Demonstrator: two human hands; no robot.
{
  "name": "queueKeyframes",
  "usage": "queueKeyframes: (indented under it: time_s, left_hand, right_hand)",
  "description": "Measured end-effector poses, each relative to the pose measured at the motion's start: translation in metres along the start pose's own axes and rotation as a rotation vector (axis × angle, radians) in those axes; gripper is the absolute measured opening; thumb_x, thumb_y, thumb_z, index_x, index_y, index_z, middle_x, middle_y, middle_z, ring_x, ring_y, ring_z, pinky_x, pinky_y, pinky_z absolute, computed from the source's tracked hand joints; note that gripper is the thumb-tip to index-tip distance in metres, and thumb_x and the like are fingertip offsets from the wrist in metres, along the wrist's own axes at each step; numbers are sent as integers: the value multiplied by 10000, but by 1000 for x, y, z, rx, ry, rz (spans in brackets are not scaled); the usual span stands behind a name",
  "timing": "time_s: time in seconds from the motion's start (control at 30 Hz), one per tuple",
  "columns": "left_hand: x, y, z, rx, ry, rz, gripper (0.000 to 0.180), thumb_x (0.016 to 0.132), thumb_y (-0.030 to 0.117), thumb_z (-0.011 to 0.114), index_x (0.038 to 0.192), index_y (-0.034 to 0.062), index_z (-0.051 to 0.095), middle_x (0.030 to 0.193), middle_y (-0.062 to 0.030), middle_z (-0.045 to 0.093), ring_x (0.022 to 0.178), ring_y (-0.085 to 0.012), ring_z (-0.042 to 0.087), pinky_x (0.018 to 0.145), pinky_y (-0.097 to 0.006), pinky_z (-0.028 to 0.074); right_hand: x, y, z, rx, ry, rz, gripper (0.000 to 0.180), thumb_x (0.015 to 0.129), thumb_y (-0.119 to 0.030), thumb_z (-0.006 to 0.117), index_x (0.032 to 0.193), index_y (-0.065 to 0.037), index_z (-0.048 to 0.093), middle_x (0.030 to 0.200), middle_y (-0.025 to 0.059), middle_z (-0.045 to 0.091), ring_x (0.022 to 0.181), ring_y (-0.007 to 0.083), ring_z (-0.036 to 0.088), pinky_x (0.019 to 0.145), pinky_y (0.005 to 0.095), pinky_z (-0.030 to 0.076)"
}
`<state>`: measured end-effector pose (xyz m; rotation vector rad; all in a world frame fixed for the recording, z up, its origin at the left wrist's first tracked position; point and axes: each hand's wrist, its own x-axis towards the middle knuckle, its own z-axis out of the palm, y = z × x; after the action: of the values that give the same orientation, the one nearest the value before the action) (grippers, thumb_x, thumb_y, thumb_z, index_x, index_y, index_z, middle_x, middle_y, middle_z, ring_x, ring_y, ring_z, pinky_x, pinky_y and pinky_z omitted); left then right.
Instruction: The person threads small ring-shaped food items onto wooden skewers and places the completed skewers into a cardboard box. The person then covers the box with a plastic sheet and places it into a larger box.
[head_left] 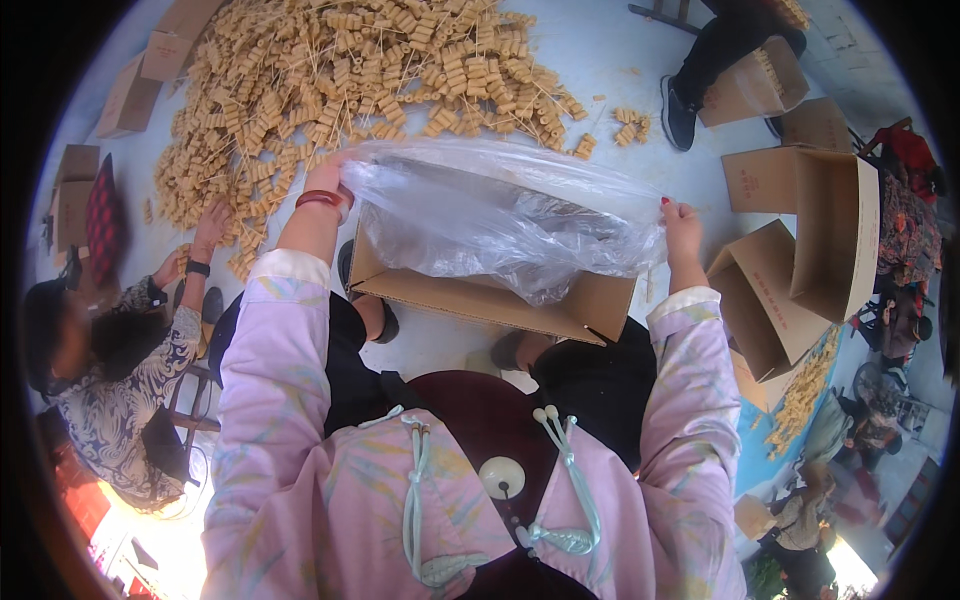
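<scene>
A clear plastic bag [500, 225] is stretched wide between my two hands, over and partly inside a cardboard box [455, 300]. The box sits open between my knees. My left hand [338, 178], with a reddish bangle at the wrist, is closed on the bag's left edge. On the opposite side my right hand [681, 222] pinches the bag's right edge between thumb and fingers. Crumpled film sags into the box and hides most of its inside.
Beyond the box spreads a big heap of tan ridged pieces on thin sticks [370, 75]. Open cardboard boxes [765, 290] stand at right. A co-worker [120, 400] reaches into the heap at left; another person's leg [690, 90] shows at upper right.
</scene>
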<state>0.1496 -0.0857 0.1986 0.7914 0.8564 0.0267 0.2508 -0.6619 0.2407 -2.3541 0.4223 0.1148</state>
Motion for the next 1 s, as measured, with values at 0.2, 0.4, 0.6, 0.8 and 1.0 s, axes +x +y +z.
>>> queueKeyframes:
  time_s: [0.2,0.4,0.6,0.8,1.0]
  left_hand:
    - [0,3,-11,226,83,-76,184,887,104,617,1026,-13,643,962,-124,682,837,-240,655,745,-349,546]
    - [-34,-31,-18,494,49,-475,296,871,200,660,1065,-21,629,968,-131,681,867,-231,650,774,-371,516]
    - [-53,14,-40,555,141,-255,575,830,470,707,1258,108,577,1215,-62,602,1098,-194,568,964,-362,435]
    - [-118,33,-25,917,-380,555,577,827,240,737,1334,88,505,1280,-89,556,1147,-240,565,1017,-367,419]
    - [-179,-15,4,1492,-186,815,401,808,113,672,1191,93,555,1096,-141,631,1002,-305,619,840,-382,510]
  right_hand:
    - [10,48,19,2,-224,73,306,875,-288,647,889,15,686,819,129,693,695,196,616,645,335,474]
    - [-2,97,44,-158,-538,200,322,887,-251,608,1063,10,674,1022,186,700,899,244,658,767,350,510]
    - [-26,22,-40,-60,-151,164,386,793,-217,746,1098,-1,650,1023,129,667,947,214,634,817,366,509]
    - [-144,-69,-83,-263,-297,-937,323,667,-144,809,899,-39,610,927,105,637,894,293,608,835,389,488]
    - [-183,-85,-48,-784,-121,-921,206,714,-52,721,900,-53,634,903,102,640,885,328,610,773,438,480]
